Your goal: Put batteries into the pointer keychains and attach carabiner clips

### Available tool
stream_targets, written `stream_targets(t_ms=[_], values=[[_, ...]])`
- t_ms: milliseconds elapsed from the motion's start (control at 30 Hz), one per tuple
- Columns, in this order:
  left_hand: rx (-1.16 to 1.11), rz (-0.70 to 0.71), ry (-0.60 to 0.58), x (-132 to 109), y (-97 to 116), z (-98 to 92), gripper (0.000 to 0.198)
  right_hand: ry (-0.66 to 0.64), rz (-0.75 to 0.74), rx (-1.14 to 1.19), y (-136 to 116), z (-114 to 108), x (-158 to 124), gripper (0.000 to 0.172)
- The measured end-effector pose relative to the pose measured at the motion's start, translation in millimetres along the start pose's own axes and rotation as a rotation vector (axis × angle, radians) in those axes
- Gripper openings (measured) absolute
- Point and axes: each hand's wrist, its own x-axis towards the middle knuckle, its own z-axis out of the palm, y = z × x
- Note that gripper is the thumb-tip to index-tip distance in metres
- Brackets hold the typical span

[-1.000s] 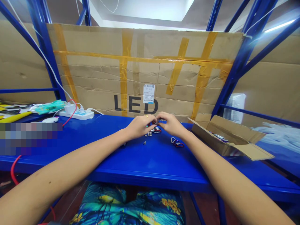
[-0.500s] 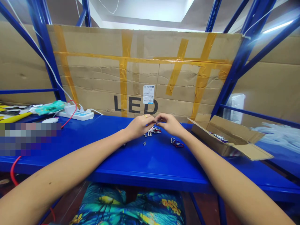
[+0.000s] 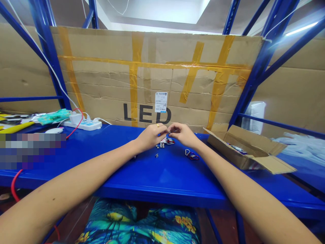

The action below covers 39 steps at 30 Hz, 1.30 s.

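Above the blue table point(image 3: 162, 179), my left hand point(image 3: 151, 136) and my right hand point(image 3: 185, 136) meet fingertip to fingertip. Both are closed in a pinch around a small piece, too tiny and covered to name. Just below them lies a cluster of carabiners point(image 3: 170, 141), partly hidden by my left hand. Several small metal pieces point(image 3: 161, 145) are grouped beside it, and a few more small metal bits point(image 3: 156, 155) sit nearer to me. Close to my right wrist rest a silver carabiner point(image 3: 187, 152) and a red carabiner point(image 3: 194, 157).
An open cardboard box point(image 3: 243, 159) with items inside stands at the right. A white power strip point(image 3: 88, 125) with cables is at the back left, near a teal packet point(image 3: 54, 116). A large taped cardboard panel point(image 3: 106, 81) closes off the back, between blue rack posts point(image 3: 250, 81).
My fingertips have shifted very slightly around the small piece, and a bit of it shows between them. Everything on the table lies as before.
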Motion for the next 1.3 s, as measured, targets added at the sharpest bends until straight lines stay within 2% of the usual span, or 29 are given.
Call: stream_targets(t_ms=[233,533,700,833,1000,1067,1133,1300], values=[[-0.119,-0.12,0.064,0,4,2.2,0.006,0.007,-0.021,-0.083,-3,1,-2,0.008],[-0.054,0.019,0.055,0,4,0.0,0.01,0.003,0.008,0.034,-3,-1,0,0.013],[-0.013,-0.053,0.026,0,4,-1.0,0.011,0.004,0.008,0.029,0,-2,1,0.011],[0.045,-0.125,-0.111,2,-5,-8.1,0.015,-0.019,0.0,0.013,4,-2,1,0.011],[0.035,-0.106,-0.487,-2,-22,-14.9,0.018,-0.065,-0.051,-0.096,7,-5,-1,0.014],[0.036,-0.1,-0.563,-3,-23,-15.4,0.018,-0.105,-0.041,-0.113,9,-6,-1,0.016],[0.051,-0.102,-0.545,-3,-20,-15.9,0.018,-0.146,-0.02,-0.123,11,-5,-2,0.016],[-0.05,-0.152,-0.356,3,-4,-16.0,0.017,-0.149,-0.025,-0.163,11,-2,-3,0.016]])
